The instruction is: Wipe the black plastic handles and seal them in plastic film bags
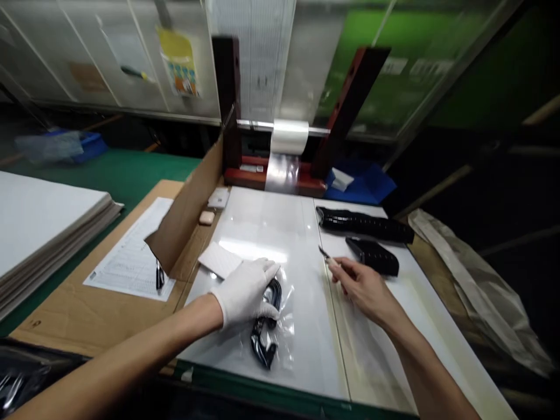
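- White board [271,227] across the middle of the green table [144,163], probably giving a smooth, flat spot to work on.
- Up at twelve o'clock, a dark red stand [231,146] carries the film roll [290,137] on a bar, seemingly so the film can unwind towards the person.
- Long black piece [365,224] at two o'clock, shorter black piece [378,258] just below it; both look parked aside to spare the middle.
- Left hand [245,291], white-gloved: thumb and fingers spread, laid over the clear plastic [286,326], likely to steady it. Can't tell if the film is nipped.
- Right hand [361,283], bare: thumb and fingers pinching a small knife [330,261] by its handle, blade out towards ten o'clock, apparently kept clear of the glove.
- And the curved black piece [276,291]! It's on the board in the plastic, its upper bend between the gloved thumb and fingers, its hooked end poking out at six o'clock, and well off the right hand, towards its eight o'clock.
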`<state>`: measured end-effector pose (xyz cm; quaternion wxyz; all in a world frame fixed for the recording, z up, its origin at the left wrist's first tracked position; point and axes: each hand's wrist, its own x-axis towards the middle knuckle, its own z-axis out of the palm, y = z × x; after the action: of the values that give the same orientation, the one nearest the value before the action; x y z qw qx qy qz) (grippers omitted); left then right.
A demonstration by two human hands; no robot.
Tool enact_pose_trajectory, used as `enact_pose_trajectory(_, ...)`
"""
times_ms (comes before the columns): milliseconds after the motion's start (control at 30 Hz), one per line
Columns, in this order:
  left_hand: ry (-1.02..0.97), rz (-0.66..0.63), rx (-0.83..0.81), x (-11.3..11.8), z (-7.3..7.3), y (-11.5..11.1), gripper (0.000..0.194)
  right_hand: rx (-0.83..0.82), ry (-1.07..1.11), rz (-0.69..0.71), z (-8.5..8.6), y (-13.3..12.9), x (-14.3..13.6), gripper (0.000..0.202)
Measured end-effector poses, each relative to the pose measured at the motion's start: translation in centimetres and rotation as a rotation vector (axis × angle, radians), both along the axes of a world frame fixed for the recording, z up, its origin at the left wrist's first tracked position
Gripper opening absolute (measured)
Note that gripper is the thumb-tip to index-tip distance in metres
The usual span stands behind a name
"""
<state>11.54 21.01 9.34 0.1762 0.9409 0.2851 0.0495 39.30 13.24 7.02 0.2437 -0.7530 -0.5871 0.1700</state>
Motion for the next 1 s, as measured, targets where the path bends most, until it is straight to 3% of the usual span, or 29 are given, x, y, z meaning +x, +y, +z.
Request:
enact_pose_trajectory(133,-0.108,0.140,0.092,-0.2,1.6,4.0,0.063,0.083,-0.080,0.201,2.5,2.8,-1.0,0.035)
enact_pose_trajectory(200,-0.122,0.162,0.076,-0.1,1.6,6.9,0.074,0.117,-0.131,0.286,3.2,5.0,-2.4,0.032)
enact_pose_trajectory(333,-0.091,0.130,-0.034,0.5,-0.9,11.8,0.100,0.151,-0.239,0.424,2.5,10.3,-6.0,0.024)
enact_pose_trajectory(467,-0.061,0.116,-0.069,0.6,-3.8,13.9,0.106,0.151,-0.317,0.492,0.4,13.8,-7.9,0.016)
enact_pose_trajectory(600,-0.049,0.111,-0.092,0.1,-4.9,14.4,0.104,0.137,-0.358,0.469,-0.3,12.8,-5.1,0.029)
enact_pose_trajectory(733,-0.077,0.101,-0.115,0.0,-4.9,14.4,0.102,0.091,-0.388,0.321,0.6,8.5,0.1,0.028)
enact_pose_trajectory(800,-0.091,0.100,-0.123,0.1,-4.8,14.4,0.100,0.067,-0.373,0.245,0.7,6.4,1.2,0.030)
enact_pose_trajectory(900,-0.097,0.093,-0.124,0.1,-4.7,14.2,0.099,0.060,-0.292,0.166,-0.5,5.0,0.0,0.034)
enact_pose_trajectory(1000,-0.077,0.082,-0.111,0.2,-4.3,14.0,0.098,0.103,-0.184,0.072,-2.5,6.3,-3.4,0.033)
